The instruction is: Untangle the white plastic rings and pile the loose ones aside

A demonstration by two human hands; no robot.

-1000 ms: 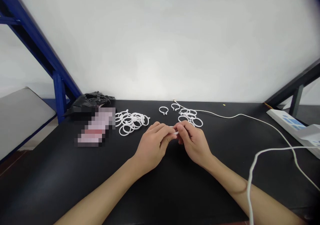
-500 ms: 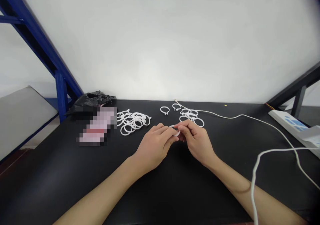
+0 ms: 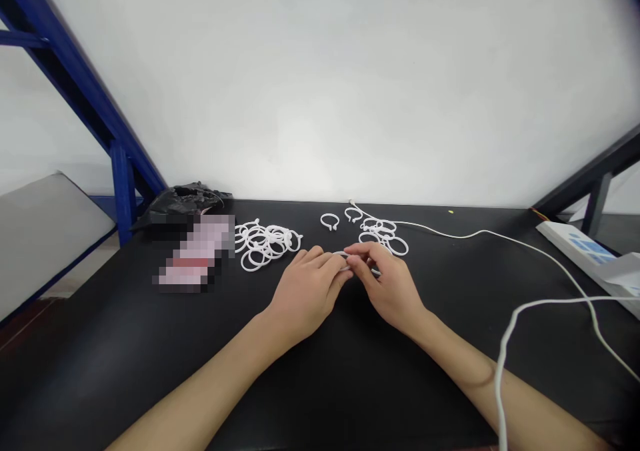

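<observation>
My left hand (image 3: 306,289) is closed, gripping a white plastic curtain ring (image 3: 342,254) between thumb and fingers. Most of that ring is hidden by the hands. From the other side, the thumb and forefinger of my right hand (image 3: 393,284) pinch the ring. Under the right palm a bit of white shows, too covered to tell what it belongs to. Beyond the left hand lies a heap of closed white rings (image 3: 257,259). A smaller group of rings (image 3: 399,245) lies behind the right hand, and two open rings (image 3: 329,220) are spread farther back.
A black plastic bag (image 3: 185,201) and a blurred-out pinkish thing (image 3: 200,254) are at left. A white cable (image 3: 463,237) crosses the black table (image 3: 320,384) and passes over my right forearm. White box-like things (image 3: 580,244) stand at right; a wall rises behind.
My right hand has shifted slightly left and its fingers have opened a little around the ring. White now shows under its palm. My left hand has hardly moved.
</observation>
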